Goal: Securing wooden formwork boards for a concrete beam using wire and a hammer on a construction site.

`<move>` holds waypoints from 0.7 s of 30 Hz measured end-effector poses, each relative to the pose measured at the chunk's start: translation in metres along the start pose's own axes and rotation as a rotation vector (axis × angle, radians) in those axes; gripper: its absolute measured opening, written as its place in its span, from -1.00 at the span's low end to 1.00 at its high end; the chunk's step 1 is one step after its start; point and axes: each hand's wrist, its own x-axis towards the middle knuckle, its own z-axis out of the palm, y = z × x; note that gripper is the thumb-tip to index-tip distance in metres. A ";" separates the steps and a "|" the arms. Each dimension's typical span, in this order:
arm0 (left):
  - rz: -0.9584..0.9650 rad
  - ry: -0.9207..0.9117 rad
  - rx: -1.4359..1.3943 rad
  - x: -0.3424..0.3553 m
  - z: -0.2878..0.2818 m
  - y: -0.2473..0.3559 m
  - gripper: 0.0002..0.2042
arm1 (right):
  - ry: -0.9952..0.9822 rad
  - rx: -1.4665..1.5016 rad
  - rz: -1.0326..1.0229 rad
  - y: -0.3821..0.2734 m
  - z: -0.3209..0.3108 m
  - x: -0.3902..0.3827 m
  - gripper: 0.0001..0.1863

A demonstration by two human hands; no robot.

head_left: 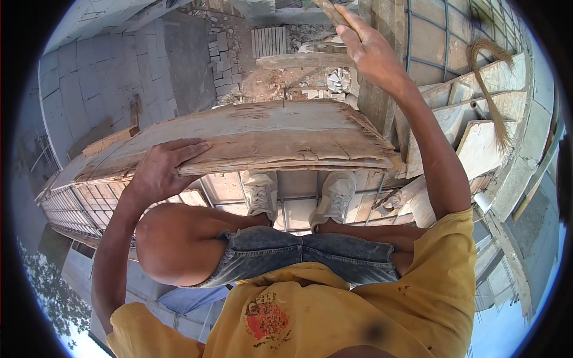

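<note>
A worn, splintered plywood board (pixel 250 134) stretches across in front of my knees, its near edge frayed into layers. My left hand (pixel 164 167) grips that near edge, fingers on top and the thumb side under it. A thin nail (pixel 284 104) sticks up at the board's far edge. Raised at the upper right, my right hand (pixel 373 56) is closed around a wooden handle (pixel 329 11). The handle's far end runs out of the picture, so what it belongs to is hidden.
My shoes (pixel 259 192) stand on a steel rebar grid (pixel 298 215) over panels. Right of the board are a timber beam (pixel 382 113), loose board scraps (pixel 483 143) and a bundle of tie wire (pixel 492 101). Rubble and a wooden pallet (pixel 270 42) lie far below, beside a block wall (pixel 101 77).
</note>
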 end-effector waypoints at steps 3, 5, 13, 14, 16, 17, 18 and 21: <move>-0.096 -0.075 -0.002 -0.001 -0.007 0.005 -0.43 | 0.408 0.115 -0.051 0.010 0.021 -0.006 -0.45; -0.065 -0.098 0.007 0.000 -0.001 -0.004 -0.44 | -0.459 -0.268 0.074 0.029 0.047 -0.024 -0.39; -0.025 -0.028 0.007 -0.003 -0.005 0.003 -0.44 | 0.198 0.101 0.027 0.002 0.024 -0.010 -0.44; -0.025 -0.019 0.015 -0.004 -0.006 0.001 -0.44 | 0.300 0.159 0.053 -0.001 0.028 -0.011 -0.44; -0.049 -0.082 0.019 -0.001 0.001 -0.003 -0.43 | -0.297 -0.175 0.061 0.032 0.058 -0.026 -0.42; -0.084 -0.079 0.007 0.000 0.006 -0.006 -0.42 | -0.525 -0.259 -0.010 0.033 0.067 -0.021 -0.43; 0.010 -0.048 0.024 -0.002 0.006 -0.010 -0.41 | -0.505 -0.266 -0.013 0.040 0.061 -0.013 -0.43; -0.022 -0.054 0.001 -0.011 0.002 -0.001 -0.42 | -0.185 -0.050 -0.034 0.000 0.022 -0.002 -0.44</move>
